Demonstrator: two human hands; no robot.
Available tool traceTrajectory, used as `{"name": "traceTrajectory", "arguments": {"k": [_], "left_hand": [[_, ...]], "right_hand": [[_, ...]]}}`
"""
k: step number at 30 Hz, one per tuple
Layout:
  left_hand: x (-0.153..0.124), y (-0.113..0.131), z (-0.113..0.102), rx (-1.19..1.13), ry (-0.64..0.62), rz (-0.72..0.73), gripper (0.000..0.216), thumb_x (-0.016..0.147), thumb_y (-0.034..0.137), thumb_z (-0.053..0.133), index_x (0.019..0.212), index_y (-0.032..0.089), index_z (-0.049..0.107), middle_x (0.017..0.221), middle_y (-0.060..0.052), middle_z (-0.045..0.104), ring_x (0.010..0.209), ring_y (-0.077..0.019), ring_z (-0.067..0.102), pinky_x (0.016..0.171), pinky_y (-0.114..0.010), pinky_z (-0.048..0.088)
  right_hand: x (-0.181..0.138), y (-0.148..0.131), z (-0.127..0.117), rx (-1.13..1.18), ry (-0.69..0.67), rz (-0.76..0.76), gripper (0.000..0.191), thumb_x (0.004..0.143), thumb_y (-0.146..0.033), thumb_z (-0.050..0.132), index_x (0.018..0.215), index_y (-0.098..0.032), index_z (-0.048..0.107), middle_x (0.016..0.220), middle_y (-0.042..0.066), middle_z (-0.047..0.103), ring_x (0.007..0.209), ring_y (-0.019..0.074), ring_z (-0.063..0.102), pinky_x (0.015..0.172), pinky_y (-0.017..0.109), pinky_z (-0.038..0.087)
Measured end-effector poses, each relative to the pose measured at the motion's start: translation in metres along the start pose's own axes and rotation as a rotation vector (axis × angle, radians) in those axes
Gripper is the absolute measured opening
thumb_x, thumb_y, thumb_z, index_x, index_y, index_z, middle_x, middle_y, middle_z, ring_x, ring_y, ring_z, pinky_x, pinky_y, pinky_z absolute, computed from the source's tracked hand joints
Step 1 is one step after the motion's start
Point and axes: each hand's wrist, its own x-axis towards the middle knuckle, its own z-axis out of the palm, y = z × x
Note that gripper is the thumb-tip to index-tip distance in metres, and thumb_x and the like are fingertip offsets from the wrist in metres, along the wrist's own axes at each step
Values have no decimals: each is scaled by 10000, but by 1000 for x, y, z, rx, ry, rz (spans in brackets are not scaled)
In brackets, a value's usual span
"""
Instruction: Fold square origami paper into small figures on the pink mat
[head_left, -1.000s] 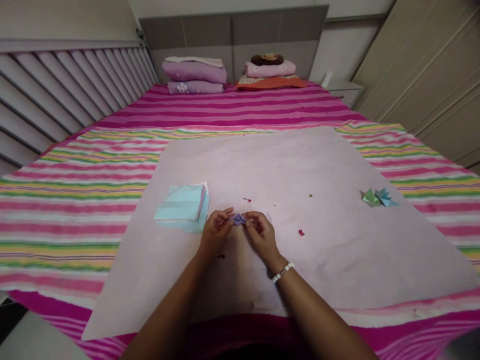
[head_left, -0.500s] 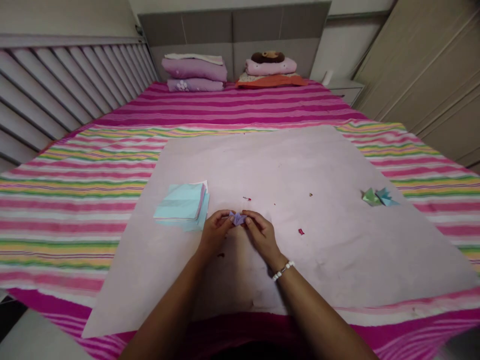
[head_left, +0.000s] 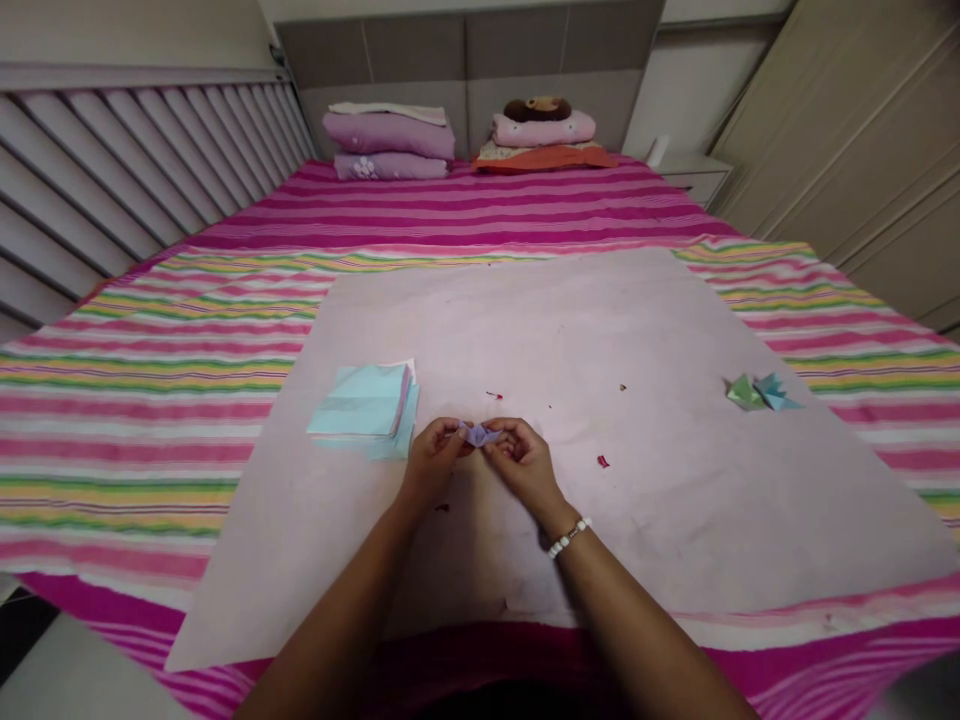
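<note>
A small folded piece of purple origami paper (head_left: pixel 478 434) is held between my two hands, just above the pale sheet (head_left: pixel 645 560). My left hand (head_left: pixel 436 452) pinches its left end between thumb and fingers. At its right end, my right hand (head_left: pixel 523 458) grips it the same way; a white beaded bracelet (head_left: pixel 570 538) circles that wrist. The paper's middle dips between two raised sides, and its ends are hidden by my fingers. Left of my left hand lies a stack of light blue paper sheets (head_left: pixel 360 400), with white and purple edges showing.
At the sheet's right side sit a green folded paper piece (head_left: pixel 745 393) and a blue one (head_left: pixel 776 392). Small red scraps (head_left: pixel 603 461) and dark bits lie scattered about. The sheet rests on a striped bed cover (head_left: pixel 135 430); folded bedding (head_left: pixel 390 138) is stacked by the headboard.
The purple paper's points look lower and its middle more opened out. My right fingers have shifted slightly around its right end. The view has moved a little.
</note>
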Motion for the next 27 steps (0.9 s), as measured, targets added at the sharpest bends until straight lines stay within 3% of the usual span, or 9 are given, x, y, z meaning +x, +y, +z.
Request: {"name": "traceTrajectory", "arguments": {"k": [5,11,14,19,27], "left_hand": [[-3,2,-1,-20,-25,12,263,699,313,702,902,165,628,1099,-97,686,865,-204,684,828,-383,557],[-5,3,-2,-40,-108,28,570,598,211,758,1137,168,577,1143,-129,662,919,-220,680,812,-357,560],[-4,0,-2,-5,-133,58,466,642,254,738,1078,162,603,1044,-105,694,939,-218,678,852,-368,548],[-1,-8,-2,22,-82,124,224,662,302,712,814,167,617,1132,-111,655,1007,-211,655,910,-365,514],[-2,-10,4,37,-38,171,158,728,282,646,833,183,584,1153,-119,640,1006,-212,645,892,-379,506]], "right_hand": [[0,2,-1,-9,5,-73,125,775,-257,656,887,-223,608,1058,65,628,814,166,627,708,293,515],[1,6,-3,-5,2,-79,82,782,-236,646,855,-218,614,1046,65,634,895,178,628,754,300,519],[1,5,-3,-11,-13,-83,60,783,-237,646,833,-216,620,1062,74,638,901,178,633,779,320,523],[1,3,-3,-29,12,-76,86,755,-259,683,786,-206,623,1094,81,634,919,179,636,792,325,529],[1,1,-3,37,21,-6,191,750,-259,672,925,-215,609,976,63,678,850,177,651,754,310,537]]}}
